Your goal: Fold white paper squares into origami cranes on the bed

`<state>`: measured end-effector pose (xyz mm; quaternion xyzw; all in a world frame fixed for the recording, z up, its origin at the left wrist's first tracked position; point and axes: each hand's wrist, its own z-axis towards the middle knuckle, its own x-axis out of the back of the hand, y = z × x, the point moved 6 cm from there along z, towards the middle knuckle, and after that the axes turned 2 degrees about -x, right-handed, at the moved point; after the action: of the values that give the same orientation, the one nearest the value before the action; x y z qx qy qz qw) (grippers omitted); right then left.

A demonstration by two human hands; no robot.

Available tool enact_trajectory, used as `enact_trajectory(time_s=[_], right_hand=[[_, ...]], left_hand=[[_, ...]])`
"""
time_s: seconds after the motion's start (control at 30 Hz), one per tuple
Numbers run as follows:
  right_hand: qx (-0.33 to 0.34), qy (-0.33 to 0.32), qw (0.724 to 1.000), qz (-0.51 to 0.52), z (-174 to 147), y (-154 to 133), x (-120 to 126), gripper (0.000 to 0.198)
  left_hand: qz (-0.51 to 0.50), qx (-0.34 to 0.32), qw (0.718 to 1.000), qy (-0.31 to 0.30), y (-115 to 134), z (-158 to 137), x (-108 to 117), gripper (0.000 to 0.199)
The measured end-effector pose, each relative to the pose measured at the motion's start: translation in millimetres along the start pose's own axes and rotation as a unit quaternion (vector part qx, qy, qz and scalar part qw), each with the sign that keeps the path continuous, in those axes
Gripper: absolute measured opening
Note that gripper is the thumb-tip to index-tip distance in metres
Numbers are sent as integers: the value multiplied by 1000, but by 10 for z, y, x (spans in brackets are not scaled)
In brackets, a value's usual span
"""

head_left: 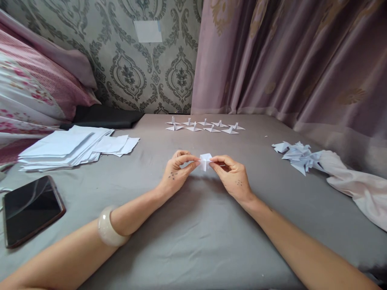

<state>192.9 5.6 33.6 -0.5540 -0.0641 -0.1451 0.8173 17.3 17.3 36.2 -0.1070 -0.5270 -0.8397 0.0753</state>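
A small piece of folded white paper is held up over the middle of the grey cloth. My left hand pinches its left edge between thumb and forefinger. On the opposite edge, the thumb and forefinger of my right hand are closed in the same way. Creases and a raised flap show on the paper between them. Beyond the hands, several folded paper figures with pointed wings stand in two rows. More folded paper pieces lie heaped at the right.
The surface is covered by a grey cloth. At the left lie a stack of white paper, smaller paper sheets, a dark phone or tablet and a folded black item. Pale fabric lies at the right, below a curtain.
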Motion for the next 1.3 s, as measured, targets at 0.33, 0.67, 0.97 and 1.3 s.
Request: enact_trajectory(time_s=[0.33, 0.67, 0.97, 1.3], right_hand=[[22, -61, 998, -20, -24, -96, -57, 16], [-79, -159, 980, 86, -55, -45, -154, 21], [-156, -198, 957, 142, -90, -38, -176, 30], [-195, -191, 950, 152, -72, 50, -187, 25]], left_hand=[[-2, 33, 996, -78, 37, -40, -99, 20], [-21, 51, 995, -86, -6, -44, -98, 27], [-219, 209, 945, -122, -97, -134, -246, 31], [-171, 167, 955, -177, -61, -117, -244, 33]])
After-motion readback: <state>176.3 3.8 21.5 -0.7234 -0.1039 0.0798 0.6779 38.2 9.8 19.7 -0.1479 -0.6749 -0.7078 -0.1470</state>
